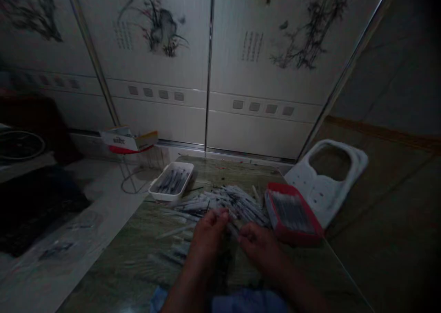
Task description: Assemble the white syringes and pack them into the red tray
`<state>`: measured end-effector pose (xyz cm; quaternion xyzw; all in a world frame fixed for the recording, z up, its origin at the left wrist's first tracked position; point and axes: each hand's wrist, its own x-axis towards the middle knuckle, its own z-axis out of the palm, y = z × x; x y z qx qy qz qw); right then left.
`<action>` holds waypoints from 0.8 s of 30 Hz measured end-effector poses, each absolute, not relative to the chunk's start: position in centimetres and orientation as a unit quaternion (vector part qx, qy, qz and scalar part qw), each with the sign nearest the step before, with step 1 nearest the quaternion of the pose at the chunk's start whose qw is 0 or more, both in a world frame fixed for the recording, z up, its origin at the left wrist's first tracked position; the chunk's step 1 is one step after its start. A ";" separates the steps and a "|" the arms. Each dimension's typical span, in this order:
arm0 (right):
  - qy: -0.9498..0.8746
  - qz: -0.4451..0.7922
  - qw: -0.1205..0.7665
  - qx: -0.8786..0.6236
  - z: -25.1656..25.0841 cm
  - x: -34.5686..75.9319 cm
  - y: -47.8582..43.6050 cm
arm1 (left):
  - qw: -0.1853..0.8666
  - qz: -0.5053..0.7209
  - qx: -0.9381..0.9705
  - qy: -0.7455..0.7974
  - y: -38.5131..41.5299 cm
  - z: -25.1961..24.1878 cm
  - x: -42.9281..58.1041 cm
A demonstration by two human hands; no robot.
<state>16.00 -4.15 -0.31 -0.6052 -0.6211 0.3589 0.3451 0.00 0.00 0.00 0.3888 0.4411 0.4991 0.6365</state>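
Observation:
My left hand (208, 235) and my right hand (260, 244) are close together over a low greenish table (144, 248). Both rest at the near edge of a loose pile of thin white pen-like sticks (223, 203). The left hand's fingers are pinched together on one or more sticks. My right hand's fingers are curled down among the sticks, and what they hold is hidden in the dim light. A white tray (171, 181) with dark sticks in it sits at the table's far left. A red tray (292, 213) filled with sticks lies to the right of the pile.
A white plastic moulded piece (327, 180) leans behind the red tray. A red and white open box (128, 141) lies on the floor by the panelled wall (206, 74). A cable (129, 180) runs across the pale floor at left. The room is dim.

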 end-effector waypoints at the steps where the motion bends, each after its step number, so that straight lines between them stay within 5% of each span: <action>1: -0.633 0.335 0.329 -0.616 -0.1 16.3 -3.8 | 0.633 0.518 0.366 0.444 0.1 0.1 -0.1; 10: -0.696 0.138 0.126 -0.693 0.4 15.6 0.3 | 0.571 0.606 0.270 0.483 0.8 -0.1 -0.8; 17: -0.719 0.123 0.000 -0.684 0.7 13.3 2.2 | 0.560 0.609 0.269 0.492 1.2 -0.9 -1.1; 24: -0.733 0.147 -0.033 -0.663 0.7 13.3 2.8 | 0.565 0.619 0.266 0.475 1.3 -1.1 -1.2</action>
